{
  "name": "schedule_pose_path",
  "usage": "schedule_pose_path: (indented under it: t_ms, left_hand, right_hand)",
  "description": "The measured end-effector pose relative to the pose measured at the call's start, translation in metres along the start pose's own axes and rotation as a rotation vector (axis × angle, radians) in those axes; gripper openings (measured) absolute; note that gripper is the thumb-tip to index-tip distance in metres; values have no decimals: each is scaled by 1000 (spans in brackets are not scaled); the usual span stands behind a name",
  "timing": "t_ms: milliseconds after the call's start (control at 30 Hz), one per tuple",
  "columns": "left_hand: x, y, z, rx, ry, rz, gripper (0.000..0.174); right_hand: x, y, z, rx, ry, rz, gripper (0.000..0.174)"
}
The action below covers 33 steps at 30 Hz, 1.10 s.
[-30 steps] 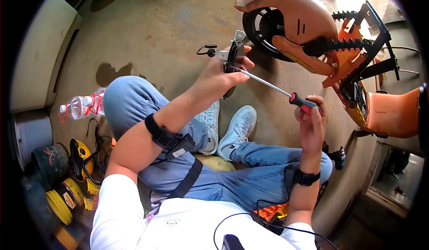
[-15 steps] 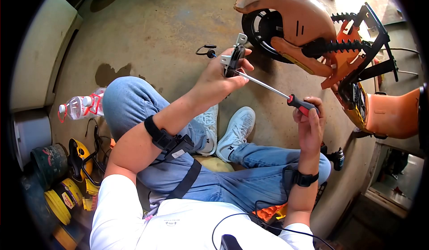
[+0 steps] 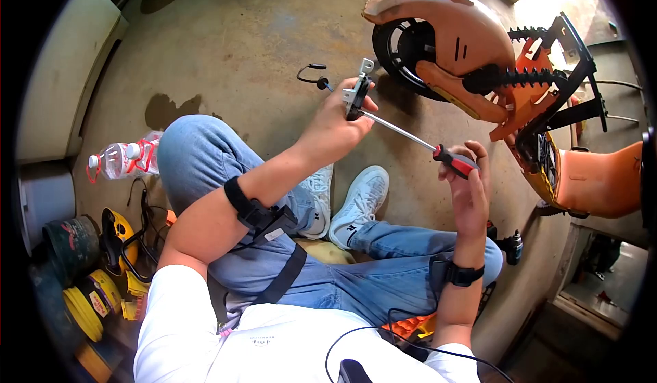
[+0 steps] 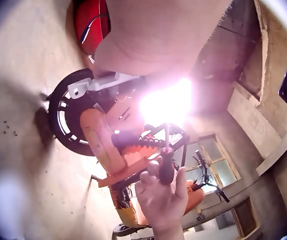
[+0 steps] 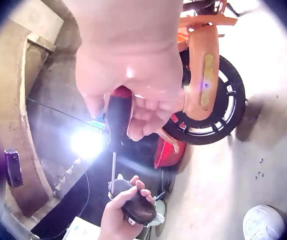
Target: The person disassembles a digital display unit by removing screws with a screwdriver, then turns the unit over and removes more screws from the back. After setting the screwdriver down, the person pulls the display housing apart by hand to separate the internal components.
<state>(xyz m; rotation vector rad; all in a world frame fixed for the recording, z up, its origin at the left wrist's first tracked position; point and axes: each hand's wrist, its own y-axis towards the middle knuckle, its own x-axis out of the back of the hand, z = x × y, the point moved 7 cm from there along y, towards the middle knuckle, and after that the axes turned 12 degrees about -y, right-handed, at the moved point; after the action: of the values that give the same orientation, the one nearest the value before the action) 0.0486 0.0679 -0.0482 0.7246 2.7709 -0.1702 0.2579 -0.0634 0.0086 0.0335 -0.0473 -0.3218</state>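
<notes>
My left hand (image 3: 335,128) grips a dark, rounded part (image 5: 139,208) fitted with silver metal brackets (image 3: 365,67). A short black cable (image 3: 316,75) with a plug trails from beside it. My right hand (image 3: 472,195) holds a red-and-black screwdriver (image 3: 456,163) by its handle, fingers around the grip. The screwdriver's shaft (image 3: 400,131) points left, with its tip at the lower edge of the dark part, close to my left thumb. From the right wrist view, the shaft meets the part near its rim; the exact contact spot is too small to make out.
An orange scooter (image 3: 472,34) with a black wheel and springs lies at the upper right. A cordless drill (image 3: 513,246) is on the floor by my right knee. Water bottles (image 3: 123,159), a yellow tool (image 3: 120,236) and tape rolls (image 3: 85,311) are at the left.
The bracketed part has turned in my left hand and moved slightly down. My right hand and the screwdriver have shifted a little left, the tip staying at the part.
</notes>
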Motion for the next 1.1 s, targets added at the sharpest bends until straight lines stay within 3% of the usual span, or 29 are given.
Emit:
schedule_pose_path:
  t_ms: [133,233,300,333,400,500,533,600,667,733,767,900,967,1100]
  left_hand:
    - [3,0,13,71,7,-39,47]
    - [1,-1,15,104,-9,-33,46]
    - [2,-2,20,120,11,-46,46]
    - [3,-2,23,138,32,-59,46]
    - [6,-1,29,139,30,-68,45]
    - [11,0,35,193,84,-92,44]
    - [11,0,36,191,82,-93,44]
    - [11,0,39,208,85,-105,44]
    - [11,-1,42,227,77,-104,44]
    - [12,-2,44,225,84,-120,44]
    - [13,-2,44,246,77,-128,44]
    - [13,-3,43,270,63,-122,43]
    - [10,-4,44,285,69,-106,42]
    - [8,-7,47,316,75,-96,42]
  right_hand:
    - [13,1,-14,-57,12,-32,45]
    - [36,5,-34,-110,-159,38,45]
    - [41,1,-51,-332,-133,94,41]
    - [28,1,-45,-330,-135,95,41]
    - [4,3,-18,-99,-55,-37,38]
    - [6,5,-19,-56,-31,-136,41]
    - [12,5,-23,-54,-33,-135,41]
    - [27,7,-37,-132,-331,-16,43]
    - [35,7,-44,-159,-338,40,41]
    - [23,6,-39,-147,-166,7,39]
    - [15,5,-35,-98,-109,-108,38]
    - [22,4,-31,-71,-49,-57,36]
    - [41,4,-55,-280,-158,72,34]
    - [31,3,-58,-394,-83,131,30]
